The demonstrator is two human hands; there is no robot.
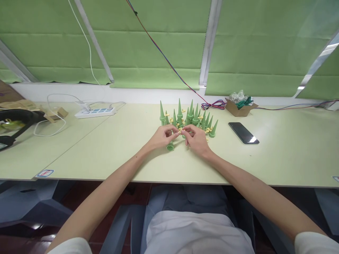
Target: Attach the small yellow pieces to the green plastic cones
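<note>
Both my hands meet over the table, fingertips pinched together at a small yellow piece (pixel 180 131). My left hand (pixel 163 136) closes on it from the left, thumb and index finger nearly touching the other hand. From the right, my right hand (pixel 196 138) pinches the same piece; its exact shape is too small to make out. Under my left hand a green cone-like piece (pixel 170 146) lies with its round open base toward me. Just beyond my fingers several green pointed cones (pixel 191 112) stand in a cluster, with small yellow pieces (pixel 209 130) among them.
A black phone (pixel 243 133) lies to the right. Behind it stands a small cardboard box (pixel 239 108) with plastic and green material, near a coiled red-blue cable (pixel 214 104). A white power strip (pixel 95 112) sits at the left back. The table edge (pixel 182 182) runs before me.
</note>
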